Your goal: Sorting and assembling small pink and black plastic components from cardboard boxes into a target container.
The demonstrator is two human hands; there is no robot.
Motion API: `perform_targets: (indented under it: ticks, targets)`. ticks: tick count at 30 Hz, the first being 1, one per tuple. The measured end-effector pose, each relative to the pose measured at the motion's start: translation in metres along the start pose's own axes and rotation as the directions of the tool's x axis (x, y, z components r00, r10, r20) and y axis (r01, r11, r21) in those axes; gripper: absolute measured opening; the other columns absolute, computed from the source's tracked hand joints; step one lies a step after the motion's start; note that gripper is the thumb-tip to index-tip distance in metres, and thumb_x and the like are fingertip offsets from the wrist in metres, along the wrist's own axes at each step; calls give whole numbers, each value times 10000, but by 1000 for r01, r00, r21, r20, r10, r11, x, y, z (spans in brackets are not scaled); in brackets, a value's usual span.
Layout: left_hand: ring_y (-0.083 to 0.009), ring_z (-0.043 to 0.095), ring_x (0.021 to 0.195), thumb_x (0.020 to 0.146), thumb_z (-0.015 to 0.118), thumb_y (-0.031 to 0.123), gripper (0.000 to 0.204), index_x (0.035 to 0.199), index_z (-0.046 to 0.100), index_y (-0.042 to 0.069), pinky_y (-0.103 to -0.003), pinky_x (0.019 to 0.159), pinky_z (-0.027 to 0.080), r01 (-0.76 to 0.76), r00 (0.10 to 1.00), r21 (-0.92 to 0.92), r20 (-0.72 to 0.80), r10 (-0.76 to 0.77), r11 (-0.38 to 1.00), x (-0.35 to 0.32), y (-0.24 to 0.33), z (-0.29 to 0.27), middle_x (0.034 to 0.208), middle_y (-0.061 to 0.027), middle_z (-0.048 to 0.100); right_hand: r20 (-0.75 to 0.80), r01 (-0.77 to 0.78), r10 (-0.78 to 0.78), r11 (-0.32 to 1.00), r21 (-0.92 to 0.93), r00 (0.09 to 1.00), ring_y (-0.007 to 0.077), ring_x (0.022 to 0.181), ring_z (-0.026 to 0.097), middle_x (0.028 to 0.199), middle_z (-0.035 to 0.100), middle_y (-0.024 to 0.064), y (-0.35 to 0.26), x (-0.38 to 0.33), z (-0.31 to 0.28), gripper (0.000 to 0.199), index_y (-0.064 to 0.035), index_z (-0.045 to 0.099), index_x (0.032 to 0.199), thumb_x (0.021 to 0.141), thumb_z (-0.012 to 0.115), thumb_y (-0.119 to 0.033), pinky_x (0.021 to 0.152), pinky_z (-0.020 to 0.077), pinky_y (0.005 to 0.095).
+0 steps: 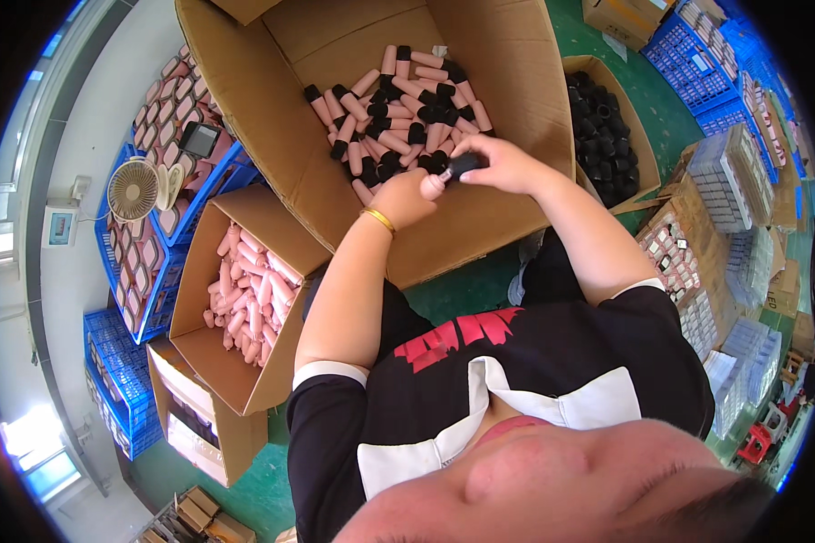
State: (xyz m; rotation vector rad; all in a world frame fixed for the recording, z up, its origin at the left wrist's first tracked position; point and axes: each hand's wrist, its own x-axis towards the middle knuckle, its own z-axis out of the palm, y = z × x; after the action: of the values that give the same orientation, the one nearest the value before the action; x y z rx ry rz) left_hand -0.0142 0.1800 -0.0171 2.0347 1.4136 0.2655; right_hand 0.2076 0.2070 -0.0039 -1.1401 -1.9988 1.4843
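Observation:
My left hand grips a pink tube over the near wall of a big cardboard box. My right hand pinches a black cap at the tube's end; cap and tube touch. A gold bangle sits on my left wrist. Inside the big box lies a heap of pink tubes with black caps.
A smaller box of uncapped pink tubes stands at my left. A box of loose black caps sits at my right. Blue crates with pink parts, a small white fan and stacked trays surround me on the green floor.

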Motion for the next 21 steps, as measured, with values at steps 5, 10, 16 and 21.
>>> perform_targets:
  ticks: [5,10,16,21]
  targets:
    - [-118,559,467,707,711,188,335,916,518,12,-270,377,400,266,962,-563,97,-256,783,-6,-19,-34,608,-45,570,-290,-103,187,954,282,939,109,813,563,921,598,25,15,-5,-39,332,-64,543,1096,787,656,-115,732,462,247]
    - [-114,507,574,809,591,103,154,926,495,76,-232,485,427,-28,931,-959,-129,-342,283,-45,-27,-72,744,-15,526,-598,167,315,773,613,737,86,702,577,868,634,26,32,-38,-102,292,-52,569,1080,855,610,-233,623,452,224]
    - [-219,539,825,843,532,385,425,998,499,-10,-331,715,511,-734,675,-554,-530,-513,-393,-101,-104,-113,943,-127,535,-583,547,700,321,773,412,282,924,604,990,607,183,84,-72,-158,303,-16,468,1125,889,514,-200,763,461,333]
    - [-377,551,972,835,366,597,765,1124,410,-110,-437,838,520,-880,457,-299,-330,-826,-368,-110,-164,-102,1150,-253,497,-676,351,523,591,726,518,197,796,620,924,633,132,78,-47,-123,294,29,519,1084,856,507,-155,649,464,267]
